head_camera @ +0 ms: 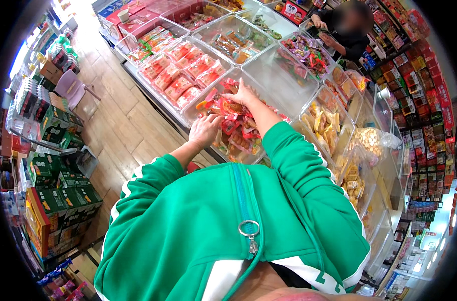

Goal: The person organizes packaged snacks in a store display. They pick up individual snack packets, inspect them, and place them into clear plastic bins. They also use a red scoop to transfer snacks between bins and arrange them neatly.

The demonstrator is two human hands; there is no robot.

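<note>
Both my hands are over a clear plastic bin [193, 110] that holds a heap of red snack packets [234, 107]. My left hand [205, 130] rests at the near left side of the heap, its fingertips on the packets. Farther in, my right hand [242, 94] lies over the top of the heap with thumb and fingers spread; whether it grips a packet is hidden. Just beyond the bin, pink-and-white packets [177, 85] lie in rows in another bin.
Yellow snack packets [322, 124] fill a bin to the right. At the upper right a person [350, 34] in dark clothing handles something. A paper cup [123, 15] stands on red boxes. Left of the wooden floor are a pink chair [71, 88] and stacked green cartons [62, 203].
</note>
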